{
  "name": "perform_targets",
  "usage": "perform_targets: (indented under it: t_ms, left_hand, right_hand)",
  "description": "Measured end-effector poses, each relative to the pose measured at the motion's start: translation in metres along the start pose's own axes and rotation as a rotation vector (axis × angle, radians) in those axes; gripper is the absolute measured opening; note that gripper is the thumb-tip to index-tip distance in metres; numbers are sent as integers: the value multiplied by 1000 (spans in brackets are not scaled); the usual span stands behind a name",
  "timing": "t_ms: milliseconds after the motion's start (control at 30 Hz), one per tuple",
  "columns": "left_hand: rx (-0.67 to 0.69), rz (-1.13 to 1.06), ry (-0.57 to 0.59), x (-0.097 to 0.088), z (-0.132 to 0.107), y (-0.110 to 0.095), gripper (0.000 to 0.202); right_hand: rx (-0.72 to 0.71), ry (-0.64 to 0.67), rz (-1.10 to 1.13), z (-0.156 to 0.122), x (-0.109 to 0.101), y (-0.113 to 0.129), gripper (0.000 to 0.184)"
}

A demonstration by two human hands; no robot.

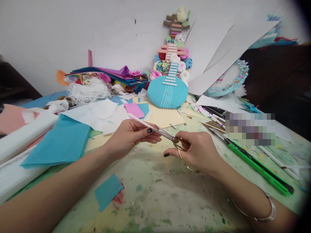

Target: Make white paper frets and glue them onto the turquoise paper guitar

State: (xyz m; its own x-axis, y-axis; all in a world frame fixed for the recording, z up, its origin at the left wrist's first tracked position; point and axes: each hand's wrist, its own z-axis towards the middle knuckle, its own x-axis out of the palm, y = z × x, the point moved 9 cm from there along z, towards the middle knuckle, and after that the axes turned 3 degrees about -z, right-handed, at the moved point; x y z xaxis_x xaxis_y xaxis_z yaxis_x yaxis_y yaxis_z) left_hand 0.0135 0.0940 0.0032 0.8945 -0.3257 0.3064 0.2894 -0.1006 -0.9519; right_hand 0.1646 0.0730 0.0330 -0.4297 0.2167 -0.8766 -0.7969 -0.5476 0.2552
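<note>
My left hand (132, 135) pinches a thin white stick (141, 121) that slants up to the left. My right hand (194, 150) grips gold-handled scissors (181, 147), fingers through the loops. The scissor blades (165, 133) point left and meet the stick's near end beside my left thumb. Both hands hover over the paint-stained green table (170, 197). A silver bangle (264, 212) circles my right wrist.
A blue paper guitar (167, 92) leans at the back among paper flowers. Blue paper sheets (60, 140) and white rolls (21, 136) lie left, with a blue scrap (108, 191) near me. A green utility knife (257, 166) and white sticks lie right.
</note>
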Motion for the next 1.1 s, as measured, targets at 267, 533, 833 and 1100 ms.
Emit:
perform_targets:
  t_ms: [267,533,833,1100]
  left_hand:
    - [-18,-75,-7,1,0,3,18]
    - [-22,-108,57,5,-1,3,20]
    - [-14,-79,5,4,-2,0,20]
    - [-13,-74,-18,4,-4,-1,22]
  right_hand:
    - [-103,-84,-120,-1,-4,5,50]
    - [-105,-100,-191,-1,-6,5,48]
    - [-89,-75,-189,-1,-4,2,51]
    - [-116,-159,-252,-3,-8,4,50]
